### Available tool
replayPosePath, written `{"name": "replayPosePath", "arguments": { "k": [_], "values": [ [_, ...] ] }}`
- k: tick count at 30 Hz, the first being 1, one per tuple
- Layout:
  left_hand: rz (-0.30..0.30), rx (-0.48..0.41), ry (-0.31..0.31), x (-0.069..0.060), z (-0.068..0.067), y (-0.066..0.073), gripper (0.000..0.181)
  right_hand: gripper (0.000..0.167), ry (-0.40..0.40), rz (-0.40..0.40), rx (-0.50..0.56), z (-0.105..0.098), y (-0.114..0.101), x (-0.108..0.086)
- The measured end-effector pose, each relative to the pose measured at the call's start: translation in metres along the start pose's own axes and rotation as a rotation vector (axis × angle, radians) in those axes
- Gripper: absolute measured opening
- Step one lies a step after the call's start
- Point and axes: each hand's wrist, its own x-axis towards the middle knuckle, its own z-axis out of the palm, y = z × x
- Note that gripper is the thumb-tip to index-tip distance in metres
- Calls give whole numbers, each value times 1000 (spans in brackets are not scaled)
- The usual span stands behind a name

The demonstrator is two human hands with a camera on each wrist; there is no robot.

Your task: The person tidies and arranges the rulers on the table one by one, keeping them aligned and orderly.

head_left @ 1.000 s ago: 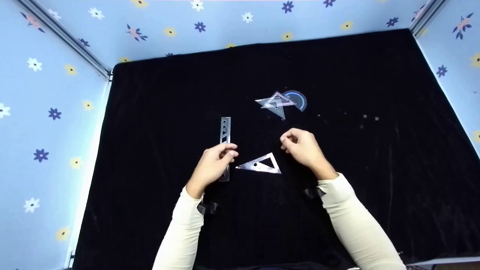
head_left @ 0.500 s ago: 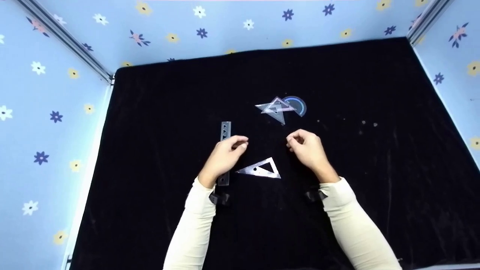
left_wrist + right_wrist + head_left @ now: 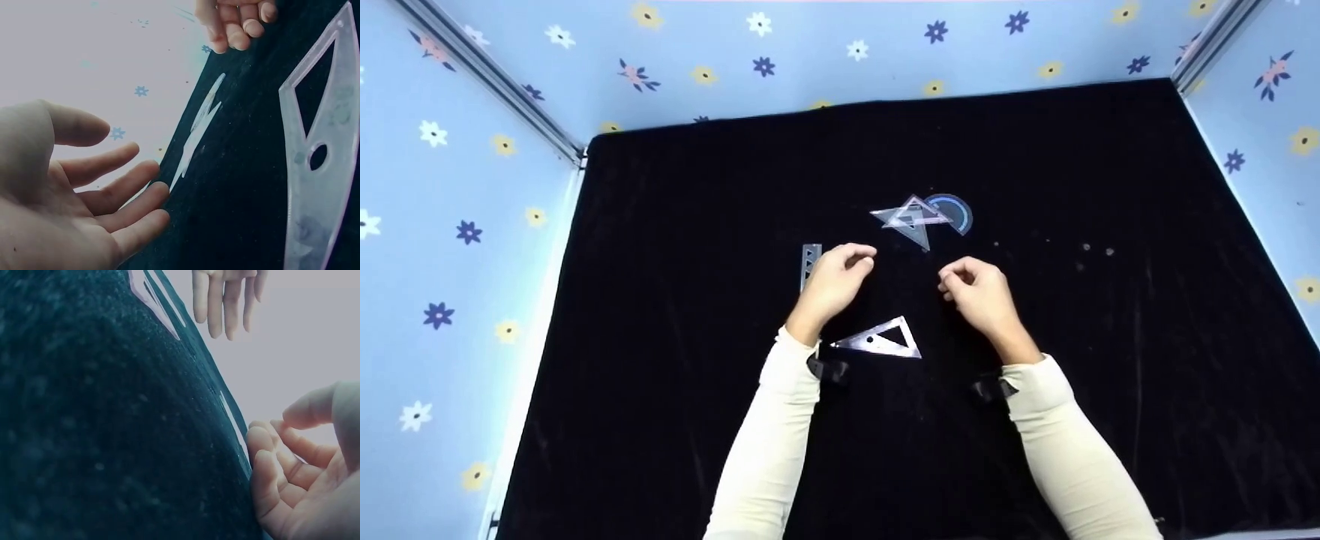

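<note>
Left hand (image 3: 835, 279): grip released, above the ruler (image 3: 811, 258).
Right hand (image 3: 981, 294): grip loosely curled, apparently holding nothing.
Near triangle (image 3: 889, 350): flat on the worktop (image 3: 697, 300).
Far triangles (image 3: 896, 217): overlapping, beside the protractor (image 3: 960, 213); lifting one could drag another.

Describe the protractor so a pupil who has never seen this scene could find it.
On the black cloth, beyond the right hand, two clear triangles overlap. The protractor sits at their right end; unlike those straight-sided neighbours, it has a rounded edge and blue arc.
</note>
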Motion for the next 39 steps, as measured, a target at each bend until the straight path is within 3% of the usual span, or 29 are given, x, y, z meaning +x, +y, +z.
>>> {"name": "replayPosePath", "arguments": {
  "k": [6, 13, 32, 39],
  "values": [
    [-14, 118, -25, 9, 4, 0, 30, 15, -17, 23, 7, 0, -3, 2],
    [-49, 169, -78, 20, 5, -3, 30, 15, -27, 45, 11, 1, -9, 7],
    [-101, 148, -140, 39, 9, -7, 35, 17, 33, 95, 0, -2, -9, 33],
    [-113, 116, -153, 43, 10, -2, 36, 18, 42, 81, -57, -6, -10, 43]
  ]
}}
